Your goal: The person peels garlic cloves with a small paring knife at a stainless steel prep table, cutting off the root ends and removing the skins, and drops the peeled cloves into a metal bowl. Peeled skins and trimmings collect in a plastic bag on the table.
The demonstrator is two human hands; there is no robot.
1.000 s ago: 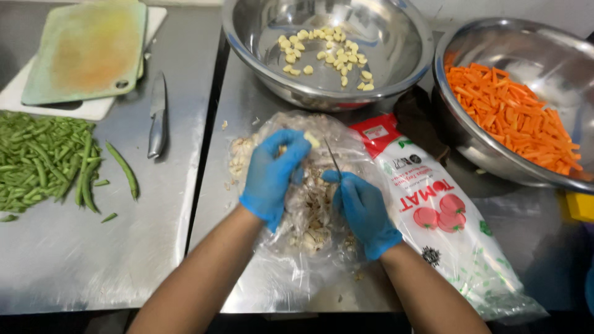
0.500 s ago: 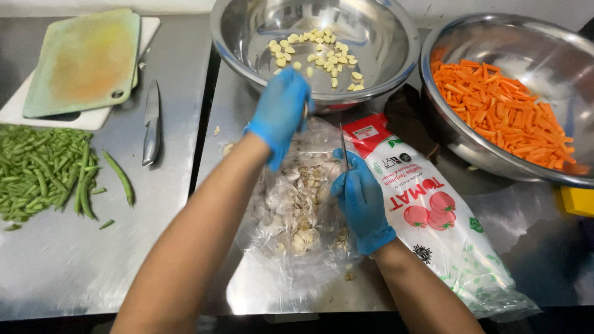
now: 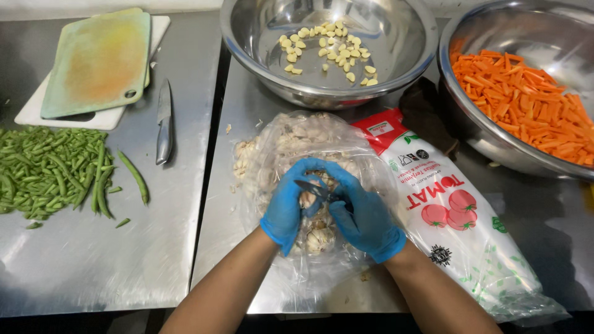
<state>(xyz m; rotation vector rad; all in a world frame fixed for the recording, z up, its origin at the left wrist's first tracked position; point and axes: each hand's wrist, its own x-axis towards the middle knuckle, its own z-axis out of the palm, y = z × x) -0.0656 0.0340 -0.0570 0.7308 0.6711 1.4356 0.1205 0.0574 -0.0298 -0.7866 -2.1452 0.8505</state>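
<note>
Steel worktop [image 3: 185, 266] carries a clear plastic bag [image 3: 291, 148] of garlic bulbs in the middle. Over this bag, the left hand [image 3: 286, 207] in a blue glove pinches a garlic clove [image 3: 307, 199], and the right hand [image 3: 365, 219] has its grip closed around a small knife [image 3: 312, 189] touching the clove. Just beyond stands a metal bowl [image 3: 396, 55] with peeled cloves [image 3: 325, 52]. A printed plastic bag [image 3: 458, 216] lies at right, beside a bowl of carrot sticks [image 3: 526, 102]. Green beans [image 3: 52, 170], a knife [image 3: 164, 120] and cutting boards [image 3: 96, 62] lie at left.
</note>
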